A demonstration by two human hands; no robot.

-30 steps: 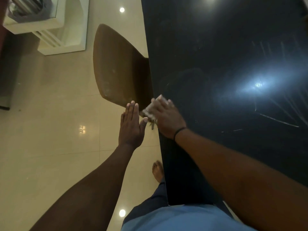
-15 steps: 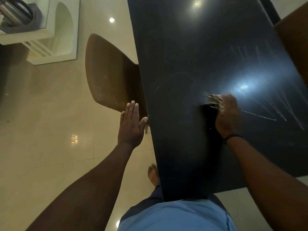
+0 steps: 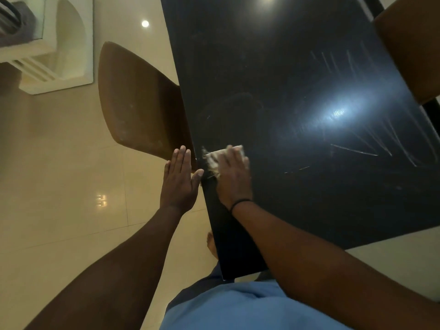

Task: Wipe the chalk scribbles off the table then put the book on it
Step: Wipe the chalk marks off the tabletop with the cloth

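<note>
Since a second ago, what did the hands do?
The right hand swept its pale wiping cloth out to the middle of the black glossy table, then back to the left edge. The left hand stayed flat and open beside that edge. The white chalk lines on the right are still there.

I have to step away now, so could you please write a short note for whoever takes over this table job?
Right hand: pressing a pale cloth flat on the black table, near its left edge.
Left hand: open and empty, held at that same edge.
Done: the left part of the table looks mostly clean.
Left: chalk lines remain on the right side, with fainter ones further up. The book is not in view; it goes on the table after wiping.
</note>
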